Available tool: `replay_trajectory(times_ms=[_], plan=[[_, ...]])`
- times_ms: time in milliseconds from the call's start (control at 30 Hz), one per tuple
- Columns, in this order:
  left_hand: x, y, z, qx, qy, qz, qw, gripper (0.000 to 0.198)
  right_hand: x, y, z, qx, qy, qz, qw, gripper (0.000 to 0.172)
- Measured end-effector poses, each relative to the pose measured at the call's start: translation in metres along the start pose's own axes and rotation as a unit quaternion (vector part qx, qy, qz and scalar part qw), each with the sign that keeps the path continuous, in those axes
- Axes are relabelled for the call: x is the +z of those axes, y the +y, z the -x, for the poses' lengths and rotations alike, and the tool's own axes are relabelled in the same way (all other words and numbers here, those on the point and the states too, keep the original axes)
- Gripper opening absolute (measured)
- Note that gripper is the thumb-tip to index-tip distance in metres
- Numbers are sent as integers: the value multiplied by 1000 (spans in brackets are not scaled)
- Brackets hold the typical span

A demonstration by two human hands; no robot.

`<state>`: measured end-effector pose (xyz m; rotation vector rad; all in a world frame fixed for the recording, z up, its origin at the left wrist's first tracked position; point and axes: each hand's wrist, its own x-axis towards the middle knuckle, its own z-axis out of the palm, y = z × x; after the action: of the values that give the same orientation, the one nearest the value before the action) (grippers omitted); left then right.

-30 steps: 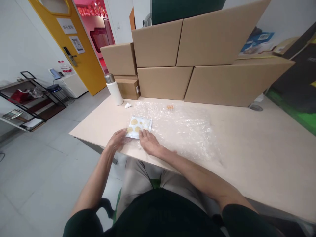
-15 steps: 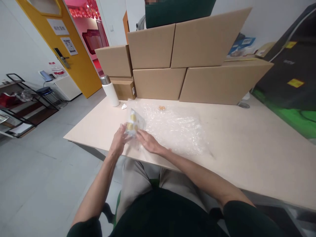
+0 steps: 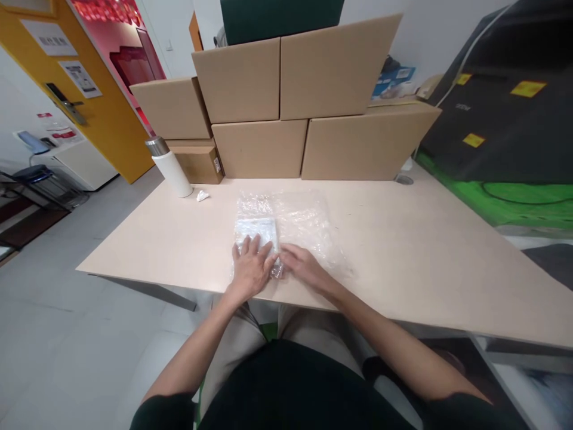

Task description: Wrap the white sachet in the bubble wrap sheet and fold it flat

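A flat, pale bluish-white packet (image 3: 256, 228) lies on a sheet of clear bubble wrap (image 3: 308, 224) near the table's front edge; I cannot tell whether a layer of the wrap also covers it. My left hand (image 3: 251, 267) rests flat on the packet's lower part, palm down with fingers spread, hiding some of it. Just to the right, my right hand (image 3: 304, 266) has its fingers bent together at the wrap beside the packet's edge, pinching the plastic. The fingertips of both hands nearly meet.
A white bottle (image 3: 171, 173) with a metal cap and a crumpled white scrap (image 3: 202, 195) stand at the table's left back. Stacked cardboard boxes (image 3: 259, 149) line the back edge. Beyond them shows a person's dark green sleeve or top (image 3: 282, 21). The table (image 3: 425, 251) extends right.
The packet, held up tilted with yellow patches showing, now lies flat on the wrap. My left hand has moved onto it, my right hand beside it. A small orange thing is no longer visible.
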<state>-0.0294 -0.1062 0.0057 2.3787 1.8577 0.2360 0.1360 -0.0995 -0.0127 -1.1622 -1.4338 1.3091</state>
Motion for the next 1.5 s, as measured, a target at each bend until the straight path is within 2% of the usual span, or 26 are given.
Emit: replay_trajectory(times_ms=[67, 100, 167, 267, 333, 400, 467, 500, 567, 600, 667, 800, 867, 967, 1033, 1100, 1233, 1367, 1500], plan=[[-1, 1, 0, 5, -7, -15, 1000, 50, -2, -1, -4, -120, 60, 156, 979, 36], [-2, 0, 0, 9, -17, -9, 1000, 49, 1, -1, -8, -154, 63, 205, 964, 36], [-5, -9, 0, -3, -23, 24, 999, 47, 9, -2, -17, -169, 21, 267, 948, 35], [-9, -35, 0, -99, 54, 119, 986, 53, 22, -2, -26, -153, -33, 327, 932, 39], [-12, -54, 1, -173, 96, 257, 946, 67, 24, -4, -28, -151, -41, 338, 928, 44], [-15, -66, 3, -210, 102, 420, 877, 75, 21, -8, -27, -146, -48, 321, 934, 47], [-21, -65, 5, -203, 129, 530, 813, 73, 14, -12, -25, -129, -59, 281, 949, 48], [-24, -58, 5, -185, 151, 561, 793, 70, 10, -14, -24, -114, -64, 251, 959, 48], [-31, -37, 5, -125, 178, 596, 773, 62, -1, -18, -22, -78, -70, 180, 978, 45], [-33, -24, 3, -91, 177, 604, 772, 58, -7, -19, -20, -60, -70, 144, 985, 42], [-33, 2, -2, -23, 159, 590, 791, 52, -19, -19, -15, -33, -63, 77, 994, 40], [-14, 43, -21, 108, 116, 481, 862, 46, -53, -12, 0, -3, -7, 15, 1000, 41], [2, 56, -31, 144, 83, 402, 900, 45, -73, -8, 10, -8, 32, 48, 998, 38], [23, 70, -41, 148, 17, 282, 948, 46, -100, -4, 22, -59, 116, 157, 979, 31], [31, 78, -43, 149, -10, 219, 964, 48, -114, -1, 24, -83, 186, 216, 955, 30], [35, 83, -43, 157, -14, 177, 972, 48, -123, 1, 16, -72, 232, 243, 939, 31], [36, 84, -41, 164, -3, 149, 975, 48, -124, -1, -21, 38, 203, 196, 959, 28], [42, 79, -41, 170, 28, 158, 972, 48, -111, -13, -56, 108, 145, 0, 983, 30], [50, 73, -38, 160, 54, 190, 967, 48, -95, -23, -69, 142, 63, -152, 976, 30]])
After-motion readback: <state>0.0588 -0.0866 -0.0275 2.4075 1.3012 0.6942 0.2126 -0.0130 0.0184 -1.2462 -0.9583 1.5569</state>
